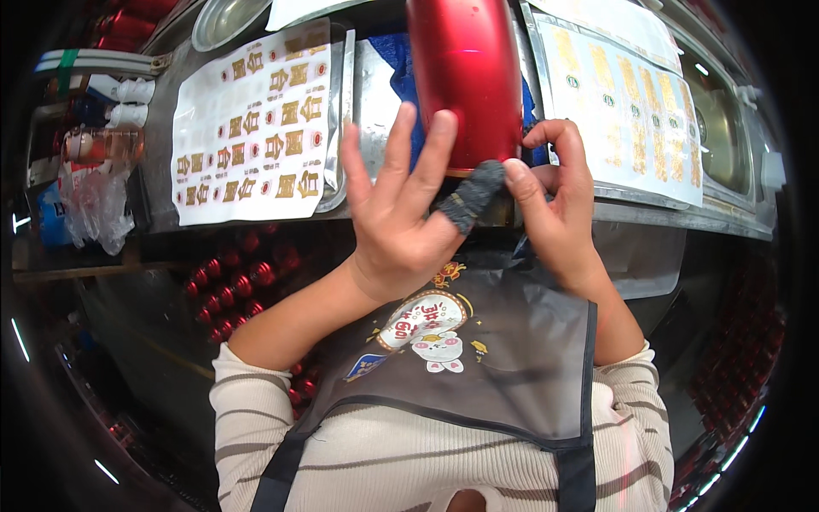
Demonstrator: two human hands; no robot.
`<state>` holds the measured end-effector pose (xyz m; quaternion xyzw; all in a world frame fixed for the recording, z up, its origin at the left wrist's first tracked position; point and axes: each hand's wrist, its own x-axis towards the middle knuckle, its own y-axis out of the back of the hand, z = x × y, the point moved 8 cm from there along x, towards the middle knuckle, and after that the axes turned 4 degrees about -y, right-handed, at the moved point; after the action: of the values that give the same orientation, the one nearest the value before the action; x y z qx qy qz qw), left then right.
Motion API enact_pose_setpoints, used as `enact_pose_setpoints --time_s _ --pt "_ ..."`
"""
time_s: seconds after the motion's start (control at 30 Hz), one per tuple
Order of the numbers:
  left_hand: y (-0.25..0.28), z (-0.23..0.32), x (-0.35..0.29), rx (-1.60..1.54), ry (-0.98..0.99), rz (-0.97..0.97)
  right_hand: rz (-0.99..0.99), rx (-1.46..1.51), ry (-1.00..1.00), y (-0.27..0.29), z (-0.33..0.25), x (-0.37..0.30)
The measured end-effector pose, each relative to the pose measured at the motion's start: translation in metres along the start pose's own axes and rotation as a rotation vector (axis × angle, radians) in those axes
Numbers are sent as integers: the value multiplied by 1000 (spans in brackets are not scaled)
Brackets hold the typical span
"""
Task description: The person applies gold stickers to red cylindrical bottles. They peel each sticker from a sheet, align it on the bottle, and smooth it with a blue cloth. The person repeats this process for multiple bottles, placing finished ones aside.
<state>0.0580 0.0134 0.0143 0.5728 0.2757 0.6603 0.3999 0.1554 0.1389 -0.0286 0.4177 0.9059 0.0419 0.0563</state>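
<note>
A glossy red metallic bottle-shaped vessel (467, 81) lies on the bench in front of me, its near end toward my body. My left hand (401, 200) has its fingers spread, the fingertips at the vessel's left side. A dark grey wrap covers its thumb, which lies across the near end. At the right of that end is my right hand (556, 192), its index finger bent and its thumb tip close to the wrapped thumb. Its other fingers are curled and partly hidden; whether they hold something small I cannot make out. Blue cloth (394, 60) shows beneath the vessel.
To the left lies a sheet of gold and red decals (252, 128); to the right, another sheet with gold strips (636, 111). A metal bowl (226, 24) stands at the far left, a metal basin (725, 128) at the right. Several red shiny objects (239, 282) sit below the bench.
</note>
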Motion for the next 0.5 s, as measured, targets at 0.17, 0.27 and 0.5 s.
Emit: enact_pose_setpoints --time_s 0.17,0.27,0.5 --pt "-2 -2 25 -10 62 124 -51 250 -91 1 10 -7" --pt "-10 -23 16 -142 159 116 -22 1 12 2 0 -13" --pt "-14 -34 -6 -445 344 167 122 -424 417 -12 -44 -20"
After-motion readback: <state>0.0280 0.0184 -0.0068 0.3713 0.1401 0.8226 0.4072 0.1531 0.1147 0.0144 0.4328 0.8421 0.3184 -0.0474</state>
